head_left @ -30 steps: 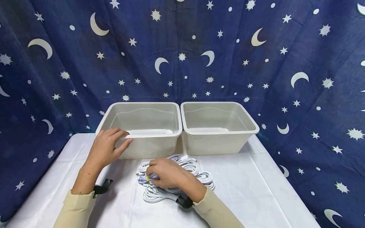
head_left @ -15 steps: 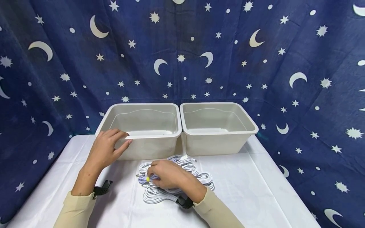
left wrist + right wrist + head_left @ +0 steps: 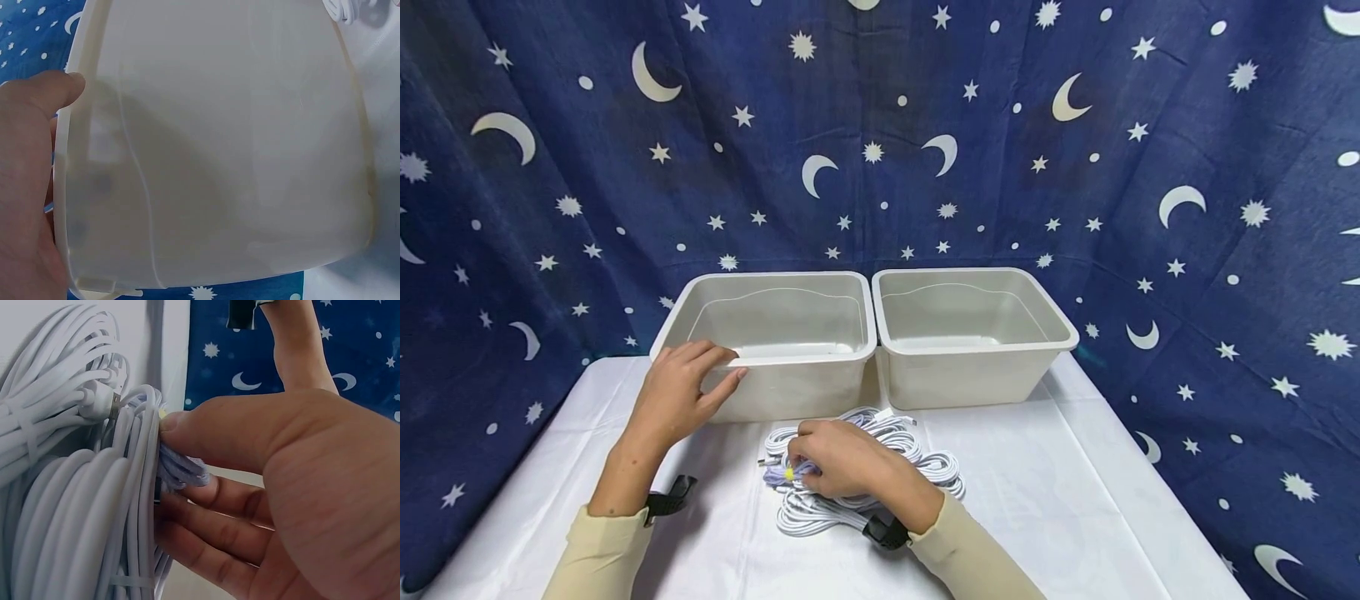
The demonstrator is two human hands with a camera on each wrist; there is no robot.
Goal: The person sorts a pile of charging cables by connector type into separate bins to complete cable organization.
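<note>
Hardly anything's moved since: right hand point(image 3: 842, 457) pinches the lavender braided-cord bundle point(image 3: 775, 477) among coiled white plastic cables point(image 3: 946, 472) (left hand point(image 3: 679, 389) grips the rectangular beige plastic bin point(image 3: 805, 390)). I'd lift slowly, avoiding snags.

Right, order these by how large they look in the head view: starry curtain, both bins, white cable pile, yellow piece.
1. Starry curtain
2. Left bin and right bin: too alike to rank
3. White cable pile
4. Yellow piece

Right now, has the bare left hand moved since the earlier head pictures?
No, neither way: judged against the left pale grey rectangular plastic bin, the bare left hand keeps its place.
</note>
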